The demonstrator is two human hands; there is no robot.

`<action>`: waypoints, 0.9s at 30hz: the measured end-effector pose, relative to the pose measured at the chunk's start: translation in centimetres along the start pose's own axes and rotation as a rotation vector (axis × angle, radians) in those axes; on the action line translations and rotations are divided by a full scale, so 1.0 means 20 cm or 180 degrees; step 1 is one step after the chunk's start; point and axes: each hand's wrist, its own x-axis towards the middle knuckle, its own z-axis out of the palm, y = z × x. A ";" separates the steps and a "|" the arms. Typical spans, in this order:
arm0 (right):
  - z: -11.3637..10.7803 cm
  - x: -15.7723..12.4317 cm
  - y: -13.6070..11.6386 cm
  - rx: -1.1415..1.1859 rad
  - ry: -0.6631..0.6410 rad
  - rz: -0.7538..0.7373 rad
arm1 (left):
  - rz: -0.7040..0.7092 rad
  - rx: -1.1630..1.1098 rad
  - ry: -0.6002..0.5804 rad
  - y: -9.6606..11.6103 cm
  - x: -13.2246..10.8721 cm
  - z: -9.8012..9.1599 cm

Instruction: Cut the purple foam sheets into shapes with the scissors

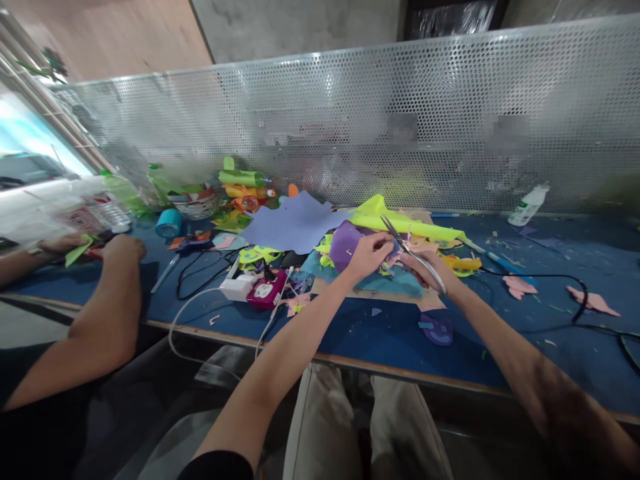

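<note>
Your right hand (434,270) grips the handles of a pair of scissors (409,252), fingers closed through them; the blades stand parted and point up and away from you, tips over the yellow-green sheet (400,220). Your left hand (369,253) pinches a small scrap (395,252) right at the blades; the scrap is too small and too covered by fingers to tell its colour with certainty. Both hands hover just above a heap of cut sheets near the middle of the blue table (390,337).

In the heap: a large lilac sheet (295,223) behind your left hand, a purple piece (344,243) just beside it, a teal piece (395,283) under your hands on a brown card.

Near your right forearm, pink cut-outs (594,301) lie apart on the table, with a black cable (560,277) running between them. A white bottle (529,204) lies against the perforated metal screen (350,120).

Left of the heap: a magenta gadget (267,293) touching a white charger (239,287), a teal tape roll (169,223), green bottles behind it.

At far left, another person's hands (120,248) rest on the table, one on a green scrap (79,251).
</note>
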 end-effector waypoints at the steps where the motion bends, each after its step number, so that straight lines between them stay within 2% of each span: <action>1: 0.00 0.00 0.00 0.0026 0.0139 0.0029 | -0.0010 -0.0024 -0.0013 0.00 0.00 0.00; 6: 0.00 0.03 0.01 0.0364 0.1027 -0.0286 | -0.0023 0.0062 0.0306 -0.03 0.00 0.01; 9: 0.01 0.05 0.01 0.0764 0.1257 -0.0313 | -0.0039 0.0161 0.0398 -0.04 0.01 0.01; 14: 0.03 0.06 0.02 0.1212 0.1410 -0.0416 | 0.0055 0.0310 0.0335 -0.03 0.00 0.02; 18: 0.03 0.06 0.03 0.1194 0.1454 -0.0529 | 0.0053 0.0350 0.0155 -0.02 0.00 0.02; 23: 0.05 0.06 0.05 0.1051 0.1316 -0.0460 | 0.0127 0.0251 0.0002 -0.03 -0.01 0.02; 27: 0.05 0.06 0.05 0.1000 0.1310 -0.0504 | 0.0033 0.0021 0.0027 -0.04 -0.01 0.04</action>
